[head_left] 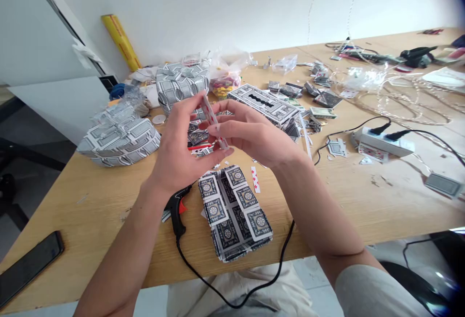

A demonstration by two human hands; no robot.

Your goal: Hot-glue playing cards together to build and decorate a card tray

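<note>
Both my hands are raised over the wooden table (363, 210) and pinch one playing card (212, 119) seen edge-on, tilted, with red pips. My left hand (181, 150) grips it from the left, fingers curled. My right hand (250, 133) holds it from the right with thumb and fingertips. Below them lies a flat woven panel of folded playing cards (234, 213) with blue patterned backs. A black and orange glue gun (177, 210) lies just left of that panel, its black cord (225, 293) running off the table's front edge.
Rounded card-covered pieces sit at the left (119, 138) and behind my hands (181, 84). A flat card panel (263, 104) lies beyond. A white power strip (381, 143), wire strings, loose cards and scraps fill the right. A phone (31, 266) lies front left. A yellow roll (121, 41) leans on the wall.
</note>
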